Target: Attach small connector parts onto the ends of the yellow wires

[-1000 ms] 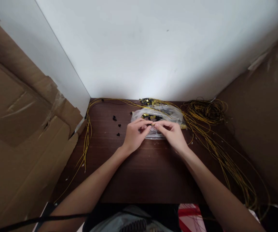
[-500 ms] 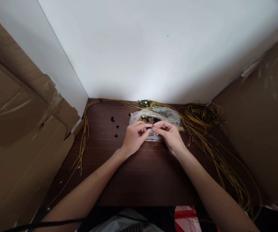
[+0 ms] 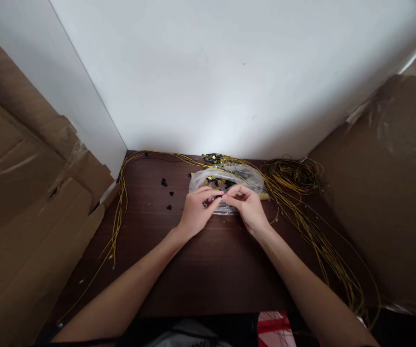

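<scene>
- Behind the plastic bag: a big white wall.
- Under the plastic bag, and reaching to both sides of it: the bench, of dark brown colour, with a surface like wood.
- Far left of the plastic bag: left cardboard, brown, with shiny tape on it. Far right of the bag: right cardboard, also brown.
- Right of the plastic bag, and toward the near side: long yellow wires, loose in a bundle. To the left of the bag: thinner yellow strands, bending down along the left side of the bench.
- Right of the plastic bag, close to the wall: a coil of yellow and black wire.
- Over the near part of the plastic bag: the left hand, with thumb and forefinger closed on a small dark piece. Just beside it: the right hand, closed in a pinch, with fingertips against the left fingertips; too small to tell what is between.
- Behind the plastic bag: a heap of yellow-and-black parts. At the bag, beyond the fingers: similar parts.
- Left of the plastic bag: small black pieces, lying apart on the bench.
</scene>
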A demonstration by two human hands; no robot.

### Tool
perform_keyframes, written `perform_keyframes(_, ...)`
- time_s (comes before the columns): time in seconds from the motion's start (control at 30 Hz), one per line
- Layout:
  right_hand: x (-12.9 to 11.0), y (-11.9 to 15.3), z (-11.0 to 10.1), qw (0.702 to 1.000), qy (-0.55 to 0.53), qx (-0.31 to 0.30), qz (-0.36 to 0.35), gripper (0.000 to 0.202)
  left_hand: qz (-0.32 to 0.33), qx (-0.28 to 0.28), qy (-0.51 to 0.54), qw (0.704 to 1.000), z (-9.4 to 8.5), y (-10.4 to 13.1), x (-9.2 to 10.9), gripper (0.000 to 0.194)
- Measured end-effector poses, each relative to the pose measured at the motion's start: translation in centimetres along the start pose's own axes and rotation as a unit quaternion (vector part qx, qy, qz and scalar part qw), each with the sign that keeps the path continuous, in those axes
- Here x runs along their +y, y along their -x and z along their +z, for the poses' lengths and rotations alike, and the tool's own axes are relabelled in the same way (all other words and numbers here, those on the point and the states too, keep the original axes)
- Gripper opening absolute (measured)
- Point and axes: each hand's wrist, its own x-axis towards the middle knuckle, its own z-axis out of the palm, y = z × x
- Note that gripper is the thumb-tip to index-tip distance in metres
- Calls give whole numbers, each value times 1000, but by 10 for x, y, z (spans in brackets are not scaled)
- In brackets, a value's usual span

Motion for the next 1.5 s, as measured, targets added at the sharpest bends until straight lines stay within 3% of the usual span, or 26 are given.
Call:
perform_keyframes(0.37,-9,-1,-9,990,126,-67,20,28,-16,-3,27,1000,-5,-2,0,18)
perform_keyframes(0.8,-10,-1,-13,984,156,-86,20,34,-27,5,34,999,-8,-4,2,18)
perform_keyframes(0.93,-10,0,-11,983,160,-94,6,34,-29,-24,33,999,-5,-3,3,16)
perform_keyframes(1.13,-13,0,-12,984,135,-108,49,38,-32,-16,29,999,-7,-3,3,18)
perform_keyframes(1.33,-11,0,-11,985,124,-102,57,38,-24,-37,28,999,-6,-2,4,16)
perform_keyframes(1.5,-12,0,-15,983,124,-114,68,34,-35,-20,24,999,-9,-3,2,17)
